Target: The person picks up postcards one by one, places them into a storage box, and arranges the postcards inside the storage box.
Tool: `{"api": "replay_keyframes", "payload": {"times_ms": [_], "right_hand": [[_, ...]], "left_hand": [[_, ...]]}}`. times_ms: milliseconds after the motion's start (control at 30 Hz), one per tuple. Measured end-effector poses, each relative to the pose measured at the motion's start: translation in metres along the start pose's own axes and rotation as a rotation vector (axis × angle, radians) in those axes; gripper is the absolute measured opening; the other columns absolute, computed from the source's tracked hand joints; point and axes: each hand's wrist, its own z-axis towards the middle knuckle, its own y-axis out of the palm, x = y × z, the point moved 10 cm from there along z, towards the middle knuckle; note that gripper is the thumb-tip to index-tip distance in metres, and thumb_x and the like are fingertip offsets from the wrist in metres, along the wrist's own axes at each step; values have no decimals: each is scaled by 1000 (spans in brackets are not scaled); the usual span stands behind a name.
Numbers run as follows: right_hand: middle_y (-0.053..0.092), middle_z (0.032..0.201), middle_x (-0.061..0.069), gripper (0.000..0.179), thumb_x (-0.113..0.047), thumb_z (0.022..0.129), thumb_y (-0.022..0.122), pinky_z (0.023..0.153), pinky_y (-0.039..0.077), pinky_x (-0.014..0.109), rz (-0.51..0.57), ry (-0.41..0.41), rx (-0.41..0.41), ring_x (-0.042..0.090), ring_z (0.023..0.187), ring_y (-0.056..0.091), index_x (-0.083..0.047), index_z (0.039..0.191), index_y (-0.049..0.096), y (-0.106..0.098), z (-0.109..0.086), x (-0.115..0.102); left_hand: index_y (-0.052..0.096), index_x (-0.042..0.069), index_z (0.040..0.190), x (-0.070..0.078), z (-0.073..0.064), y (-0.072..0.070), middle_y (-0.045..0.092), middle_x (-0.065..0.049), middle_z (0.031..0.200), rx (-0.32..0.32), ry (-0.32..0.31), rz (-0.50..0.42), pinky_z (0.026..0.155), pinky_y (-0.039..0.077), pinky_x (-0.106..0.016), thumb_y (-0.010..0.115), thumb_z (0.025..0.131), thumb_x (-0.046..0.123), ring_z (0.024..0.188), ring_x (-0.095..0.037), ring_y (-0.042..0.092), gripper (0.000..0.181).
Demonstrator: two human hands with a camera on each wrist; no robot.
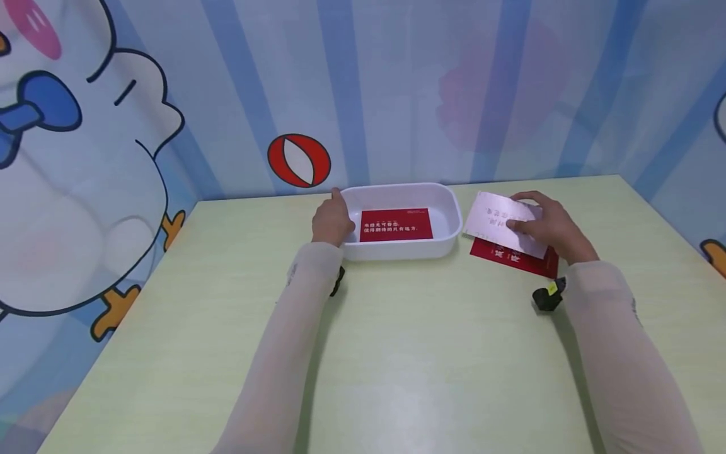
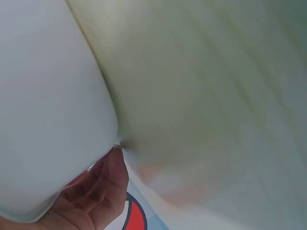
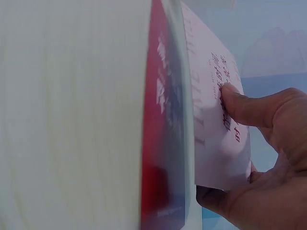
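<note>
A white plastic tray [image 1: 397,251] stands near the back of the table with a red card [image 1: 396,226] lying flat inside. My left hand [image 1: 333,219] grips the tray's left end; in the left wrist view its fingers [image 2: 112,167] curl against the wall from outside. To the right of the tray, my right hand [image 1: 553,227] pinches a pale card [image 1: 499,217] with red print, thumb on its face. In the right wrist view that pale card [image 3: 216,110] is raised above another red card [image 3: 160,120], which lies on the table.
The light wood-look table [image 1: 391,353] meets a blue striped backdrop [image 1: 386,94] right behind the tray. Cartoon figures are printed on the backdrop, including a red and white ball [image 1: 299,160]. A black wrist device [image 1: 547,297] shows beside the right cuff.
</note>
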Motion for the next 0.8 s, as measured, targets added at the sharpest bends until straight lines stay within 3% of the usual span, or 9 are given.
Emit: {"api": "replay_keyframes", "payload": {"times_ms": [133,500,800], "right_hand": [[11,162,30,79,-32,94,66,105,41,68,57,-6,-13,53,132,30,-17,158,22,3,-3,-4],[29,154,29,87,-44,93,65,96,54,56,195,34,35,42,116,51,-22,160,15,3,-12,-10],[18,161,27,84,-42,94,62,101,49,59,285,144,143,46,129,43,-23,160,13,2,-10,-5]], "left_hand": [[15,13,159,-1,0,1,56,-10,141,-11,-10,4,110,48,-42,73,89,14,125,-26,57,92],[17,14,159,0,-3,-2,57,-10,141,-6,-6,-6,108,50,-43,75,87,14,125,-26,58,92],[16,14,159,-2,0,-1,56,-9,142,7,-6,20,106,51,-43,76,86,15,126,-26,57,95]]}}
